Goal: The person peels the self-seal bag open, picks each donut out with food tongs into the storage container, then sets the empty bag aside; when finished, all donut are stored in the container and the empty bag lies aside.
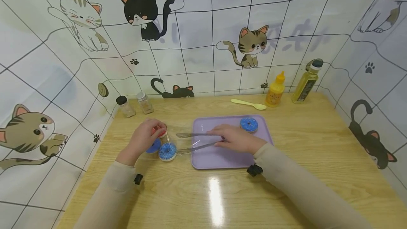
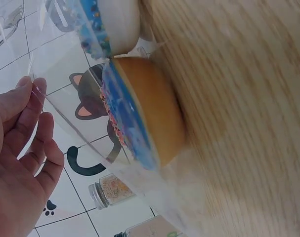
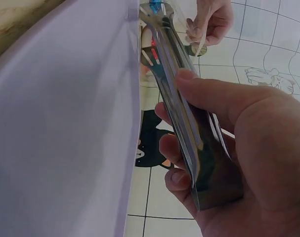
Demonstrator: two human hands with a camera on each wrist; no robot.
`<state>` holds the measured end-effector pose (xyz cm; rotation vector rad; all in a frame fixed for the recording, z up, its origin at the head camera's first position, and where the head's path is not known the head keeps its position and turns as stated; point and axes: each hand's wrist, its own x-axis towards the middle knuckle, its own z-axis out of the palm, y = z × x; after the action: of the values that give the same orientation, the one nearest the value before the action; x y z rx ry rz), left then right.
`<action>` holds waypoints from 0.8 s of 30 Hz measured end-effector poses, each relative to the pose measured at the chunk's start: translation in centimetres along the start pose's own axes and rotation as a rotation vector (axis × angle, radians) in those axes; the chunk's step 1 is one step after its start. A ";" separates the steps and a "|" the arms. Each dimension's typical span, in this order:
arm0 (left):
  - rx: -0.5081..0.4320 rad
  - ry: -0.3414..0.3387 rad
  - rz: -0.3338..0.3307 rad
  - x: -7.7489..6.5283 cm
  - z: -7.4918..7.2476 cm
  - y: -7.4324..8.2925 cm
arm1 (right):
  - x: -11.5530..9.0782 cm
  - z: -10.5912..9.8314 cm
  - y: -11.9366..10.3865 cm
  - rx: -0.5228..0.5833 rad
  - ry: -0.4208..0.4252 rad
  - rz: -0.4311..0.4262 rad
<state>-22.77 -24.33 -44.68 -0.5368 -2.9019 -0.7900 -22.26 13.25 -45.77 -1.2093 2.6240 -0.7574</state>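
At left, my left hand (image 1: 144, 139) pinches the edge of a clear plastic bag (image 2: 75, 123) between thumb and forefinger. Around the bag sit a blue sprinkled donut (image 1: 167, 151), a plain-looking blue one (image 1: 154, 146) and a red one (image 1: 163, 132) partly covered by the hand. My right hand (image 1: 236, 139) holds metal tongs (image 3: 177, 89) above the purple tray (image 1: 206, 163). Their two arms are spread, with slotted tips pointing left at the bag. The lower tip is near the blue sprinkled donut; whether they touch is unclear. Another blue donut (image 1: 249, 124) lies on the tray's far right corner.
Two small seasoning jars (image 1: 145, 103) stand at the back left. A pale yellow spoon (image 1: 248, 104) lies behind the tray, beside a yellow squeeze bottle (image 1: 275, 93) and an oil bottle (image 1: 306, 84). Cat-patterned tiled walls (image 1: 197, 56) enclose the wooden table (image 1: 178, 193).
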 end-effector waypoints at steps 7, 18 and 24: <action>0.002 0.004 -0.005 0.0 0.3 0.3 | 0.6 0.6 -0.1 0.034 -0.032 -0.012; 0.013 0.001 -0.010 0.0 0.5 0.4 | 1.1 2.0 -0.5 0.066 0.004 -0.080; 0.020 0.006 0.012 -0.1 0.6 -0.1 | 0.4 2.1 -0.8 0.066 0.038 -0.075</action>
<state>-22.69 -24.16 -45.23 -0.5485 -2.8950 -0.7586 -21.27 11.71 -47.11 -1.2933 2.5740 -0.8816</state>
